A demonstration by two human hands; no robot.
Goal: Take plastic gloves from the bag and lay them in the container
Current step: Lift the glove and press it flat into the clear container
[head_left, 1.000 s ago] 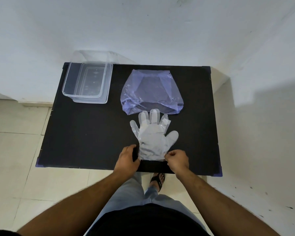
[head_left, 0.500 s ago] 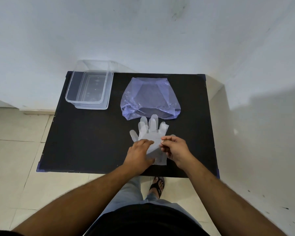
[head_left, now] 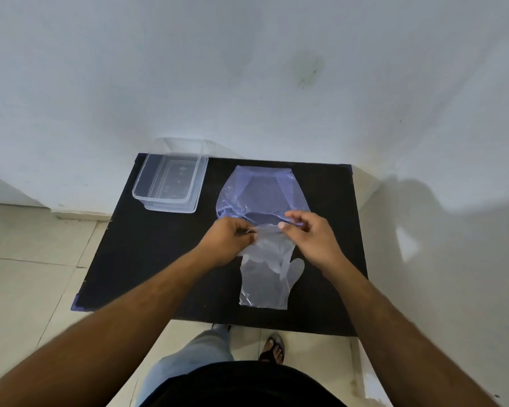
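A clear plastic glove lies on the black table, cuff toward me, its finger end lifted. My left hand pinches the glove's upper left edge. My right hand pinches its upper right edge, just in front of the bluish plastic bag. The bag lies flat at the table's middle back, its mouth facing me. The clear rectangular container stands at the back left corner and looks empty. The glove's fingers are hidden behind my hands.
A white wall rises directly behind the table and along the right side. Tiled floor shows to the left and in front, where my sandalled foot stands beside the table's near edge.
Both hands moved from the glove's cuff up to its finger end near the bag mouth and pinched it. The glove's finger end has been folded or lifted up. The camera tilted upward.
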